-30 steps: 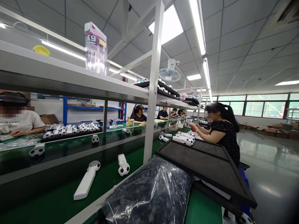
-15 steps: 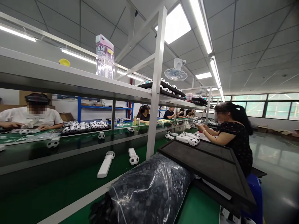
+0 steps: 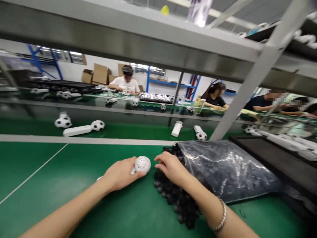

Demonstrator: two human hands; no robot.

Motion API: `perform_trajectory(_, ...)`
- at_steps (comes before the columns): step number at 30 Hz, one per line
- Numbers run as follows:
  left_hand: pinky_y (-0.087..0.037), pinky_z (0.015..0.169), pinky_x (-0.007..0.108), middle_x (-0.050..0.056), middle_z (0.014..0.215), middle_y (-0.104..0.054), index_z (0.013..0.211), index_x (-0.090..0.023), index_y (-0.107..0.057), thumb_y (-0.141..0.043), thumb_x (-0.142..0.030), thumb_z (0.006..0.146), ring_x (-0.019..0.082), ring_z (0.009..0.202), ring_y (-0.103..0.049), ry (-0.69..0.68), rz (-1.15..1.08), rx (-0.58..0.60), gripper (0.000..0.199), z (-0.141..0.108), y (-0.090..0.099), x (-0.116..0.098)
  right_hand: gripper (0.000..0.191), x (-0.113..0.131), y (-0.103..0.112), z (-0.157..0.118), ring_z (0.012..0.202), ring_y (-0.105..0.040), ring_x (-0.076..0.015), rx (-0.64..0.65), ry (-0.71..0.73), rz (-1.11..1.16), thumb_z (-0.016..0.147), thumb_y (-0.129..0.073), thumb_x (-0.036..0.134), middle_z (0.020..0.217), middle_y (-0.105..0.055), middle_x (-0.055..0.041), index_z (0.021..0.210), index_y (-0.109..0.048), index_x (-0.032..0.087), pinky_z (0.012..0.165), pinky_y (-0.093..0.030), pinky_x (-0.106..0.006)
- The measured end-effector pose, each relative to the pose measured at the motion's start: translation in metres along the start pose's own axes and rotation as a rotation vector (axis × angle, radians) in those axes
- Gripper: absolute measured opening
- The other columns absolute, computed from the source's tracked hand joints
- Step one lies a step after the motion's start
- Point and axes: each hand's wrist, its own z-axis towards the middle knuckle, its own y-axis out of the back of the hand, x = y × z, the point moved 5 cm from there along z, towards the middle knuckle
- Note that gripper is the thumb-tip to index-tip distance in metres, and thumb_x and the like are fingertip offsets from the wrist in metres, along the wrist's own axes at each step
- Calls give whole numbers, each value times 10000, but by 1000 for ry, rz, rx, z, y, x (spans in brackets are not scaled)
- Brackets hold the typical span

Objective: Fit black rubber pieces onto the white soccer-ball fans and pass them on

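My left hand is closed around a white ball-headed device. Its round head has a perforated, web-like face turned up, and most of its handle is hidden under my palm. To the right, my right hand has its fingers curled together, fingertips pointing at the ball head but apart from it. Whatever those fingers pinch, if anything, is too small to make out. Beneath and beside that hand, small black round pieces spill from the mouth of a clear plastic bag full of them.
Behind a pale rail, white devices with football-patterned heads lie on a green surface. A slanting metal post and an overhead shelf frame the bench. Black trays stand at right. Several people work across the line.
The view has swung left and down to the green bench. Both my hands are now visible, the left one holding a white ball-headed device. The bag appears further right and turned.
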Motion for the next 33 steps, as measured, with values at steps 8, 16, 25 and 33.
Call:
perform_trajectory(8,-406,831,342,81,1179,-499,1308,-259,-314,-549,-530,680,278,1032,-511,-95,-19,-19,723,3,-8,-6,108,-2,-6,-11,742,-547,-128,-45,9,189,821,-483,163,804,-589,-7,849,-582,194,695,-432,-264)
perform_trajectory(16,-437,765,332,68,1171,-489,1323,-270,-280,-564,-571,648,277,981,-543,-111,-85,20,792,10,-12,-9,93,20,-25,-13,873,-505,-156,-21,85,247,796,-537,166,885,-531,-28,818,-612,218,793,-421,-312)
perform_trajectory(25,-446,757,323,32,1110,-537,1254,-301,-375,-536,-569,679,243,957,-553,-136,-147,-3,654,7,-11,-9,64,14,-40,-6,1082,-432,-183,-62,-5,321,713,-615,169,1100,-471,-40,719,-560,199,952,-323,-373)
perform_trajectory(33,-431,772,312,4,1091,-554,1195,-339,-430,-574,-522,664,230,959,-548,-129,-192,-9,579,8,-8,-9,268,8,-48,-5,1035,-507,-147,8,-95,546,706,-579,152,1117,-536,-35,899,-403,213,882,-403,-321)
